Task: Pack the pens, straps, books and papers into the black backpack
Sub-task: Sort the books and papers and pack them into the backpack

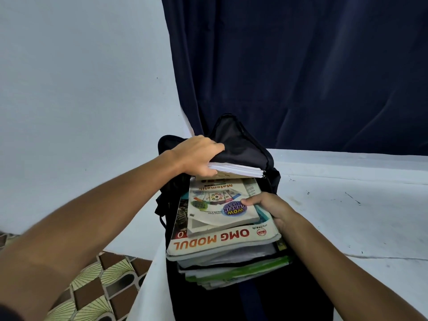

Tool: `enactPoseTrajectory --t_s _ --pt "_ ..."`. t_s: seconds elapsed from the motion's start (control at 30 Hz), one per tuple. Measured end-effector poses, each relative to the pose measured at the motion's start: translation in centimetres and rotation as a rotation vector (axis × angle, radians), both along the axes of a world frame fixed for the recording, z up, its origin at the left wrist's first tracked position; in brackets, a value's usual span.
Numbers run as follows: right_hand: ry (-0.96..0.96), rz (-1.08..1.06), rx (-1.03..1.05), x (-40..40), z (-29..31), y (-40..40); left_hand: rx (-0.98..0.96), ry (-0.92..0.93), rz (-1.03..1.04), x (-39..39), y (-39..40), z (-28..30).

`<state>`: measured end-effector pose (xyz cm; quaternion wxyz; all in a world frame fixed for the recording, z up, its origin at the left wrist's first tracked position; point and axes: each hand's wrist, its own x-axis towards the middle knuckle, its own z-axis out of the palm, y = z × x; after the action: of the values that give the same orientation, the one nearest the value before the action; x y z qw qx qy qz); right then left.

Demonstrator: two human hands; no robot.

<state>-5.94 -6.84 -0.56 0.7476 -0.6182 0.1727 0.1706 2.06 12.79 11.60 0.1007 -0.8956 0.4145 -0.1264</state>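
Black backpack (245, 144), one; I count two top books. My left hand (196, 156) grips thin booklets (236, 170); right hand (266, 205) clasps the book stack (222, 242).

Pale wall (81, 89) w/ navy curtain (301, 66), white table (347, 216), patterned floor (104, 286).

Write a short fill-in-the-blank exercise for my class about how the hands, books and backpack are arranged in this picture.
1. The left hand holds thin white booklets at the mouth of the ____ backpack.
2. The right hand grips the stack of books with its thumb on the ____ book.
3. The large book below that one reads "OMG ____".
4. The backpack rests on a ____ table.

Missing words: black; Matematik; MODUL; white
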Motion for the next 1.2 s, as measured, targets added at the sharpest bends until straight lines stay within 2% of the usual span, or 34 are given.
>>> enactPoseTrajectory --t_s 0.37,0.5,0.63,0.7,0.8,0.9,0.97,1.03,1.07,1.1,1.17,1.2 --pt "0.036 -0.016 0.045 0.2 0.1 -0.4 -0.07 -0.041 -0.065 -0.9 0.2 0.0" --pt "0.065 -0.049 -0.012 0.9 0.7 0.3 -0.101 -0.096 -0.129 -1.2 0.5 -0.7" --pt "-0.003 -0.05 -0.146 0.9 1.4 0.6 -0.126 -0.168 -0.175 -1.8 1.6 -2.2" --pt "-0.089 -0.035 -0.265 0.4 1.7 1.0 -0.143 -0.166 -0.118 -2.2 1.9 -2.4" --pt "-0.265 0.04 -0.674 -1.3 2.3 1.3 -0.177 -0.129 -0.016 -2.7 1.9 -2.6" --pt "-0.288 0.107 -1.066 -4.5 3.7 0.9 -0.161 -0.102 0.042 -3.3 1.5 -2.8" --pt "-0.345 0.043 -1.215 -6.2 4.8 0.1 -0.144 -0.025 0.041 -3.9 1.3 -3.0" --pt "-0.506 -0.129 -1.097 -6.4 5.5 -1.1 -0.256 0.132 0.032 -5.1 2.1 -2.8" --pt "-0.582 -0.214 -0.992 -6.0 5.7 -1.8 -0.376 0.128 0.032 -5.4 2.9 -2.9" --pt "-0.623 -0.269 -0.888 -5.3 5.9 -2.5 -0.533 0.035 0.06 -5.4 3.8 -3.2" --pt "-0.609 -0.271 -0.629 -3.7 6.4 -3.4 -0.872 -0.166 0.325 -4.9 6.1 -3.9" --pt "-0.567 -0.242 -0.473 -3.0 6.5 -3.5 -1.065 -0.103 0.508 -5.0 7.0 -3.9"
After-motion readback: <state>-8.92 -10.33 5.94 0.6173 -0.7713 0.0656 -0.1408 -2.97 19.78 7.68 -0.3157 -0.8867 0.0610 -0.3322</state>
